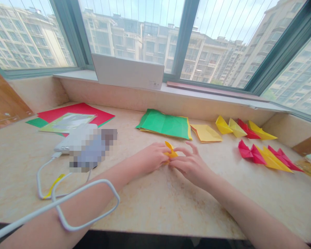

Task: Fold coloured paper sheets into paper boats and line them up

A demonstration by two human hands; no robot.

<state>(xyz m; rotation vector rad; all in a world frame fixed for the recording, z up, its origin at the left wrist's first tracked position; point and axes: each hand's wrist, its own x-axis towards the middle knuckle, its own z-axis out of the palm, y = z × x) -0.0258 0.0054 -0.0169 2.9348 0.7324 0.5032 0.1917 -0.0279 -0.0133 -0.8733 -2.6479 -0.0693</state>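
A small folded piece of yellow origami paper (171, 149) is between my hands, just above the middle of the counter. My left hand (155, 156) is closed on its left side, with the fingertips partly covering it. My right hand (189, 159) pinches its right side between thumb and fingers, while another finger is raised. The hands hide the paper's lower part, so its full shape cannot be made out. Beyond them lie folded green paper (164, 123) with yellow sheets under it and a creased pale orange sheet (206, 133).
Finished-looking folded shapes stand at right: a yellow one (223, 125), a red one (251, 152) and several others. Red sheets (93, 112), a white power bank (80, 135) and a blurred-out object (93, 150) lie left. A white cable (88, 186) loops over my left forearm. A white box (128, 71) leans against the window.
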